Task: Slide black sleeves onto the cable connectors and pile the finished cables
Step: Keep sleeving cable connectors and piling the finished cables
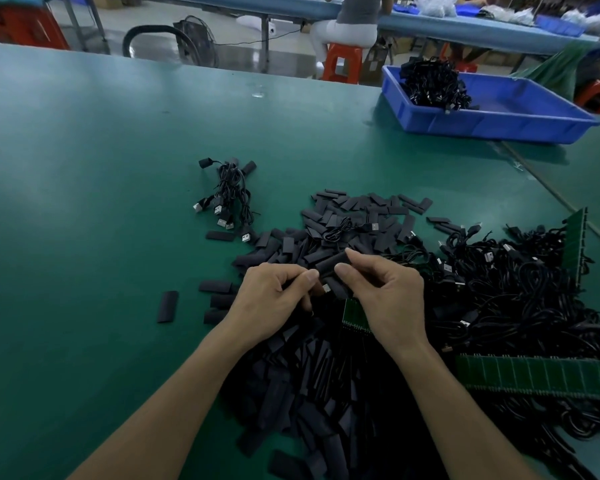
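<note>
Sleeve heap (312, 393) beneath; left hand (271, 301), right hand (390, 296) pinch one black sleeve (331, 263).

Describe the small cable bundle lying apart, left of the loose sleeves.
The small cable bundle is a handful of thin black cords lying tangled on the green table. Silver USB plugs fan out at its near end; black-sleeved ends point away at the far end. No hand touches it; it sits beyond the left hand, just left of the loose sleeve heap.

head cam | faces forward, down | close above left hand (274, 299), right hand (392, 299)
</note>
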